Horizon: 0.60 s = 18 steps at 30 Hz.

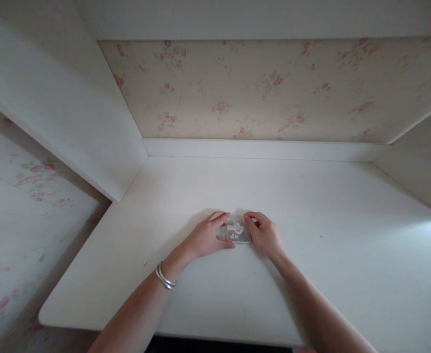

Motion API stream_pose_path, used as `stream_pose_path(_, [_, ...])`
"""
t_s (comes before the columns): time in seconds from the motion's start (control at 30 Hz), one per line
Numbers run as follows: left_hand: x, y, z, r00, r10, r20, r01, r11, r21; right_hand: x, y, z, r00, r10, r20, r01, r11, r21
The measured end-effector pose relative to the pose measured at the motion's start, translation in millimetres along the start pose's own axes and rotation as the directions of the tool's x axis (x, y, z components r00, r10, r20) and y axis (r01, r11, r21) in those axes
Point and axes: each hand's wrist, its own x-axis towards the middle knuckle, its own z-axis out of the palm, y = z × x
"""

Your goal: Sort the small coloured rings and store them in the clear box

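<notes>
A small clear plastic case (235,232) with pale parts inside lies on the white desk (311,235), near its middle. My left hand (207,236) grips the case's left end, fingers curled over its top and thumb along the near side. My right hand (264,234) holds the right end the same way, fingertips pinching the top edge. A silver bangle (164,277) sits on my left wrist. What the case holds is too small to make out.
The desk sits in a white alcove with side panels left (71,108) and right (421,162). Floral wallpaper (259,88) covers the back wall above a white ledge (259,148). The desk's front edge runs close to my body.
</notes>
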Motion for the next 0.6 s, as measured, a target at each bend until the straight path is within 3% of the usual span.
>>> stream_pose_path(0.6, [-0.3, -0.5, -0.5, 1.0, -0.002, 0.015, 0.002, 1.0, 0.008, 0.1, 0.8, 0.2, 1.0, -0.026, 0.002, 0.026, 1.0, -0.007])
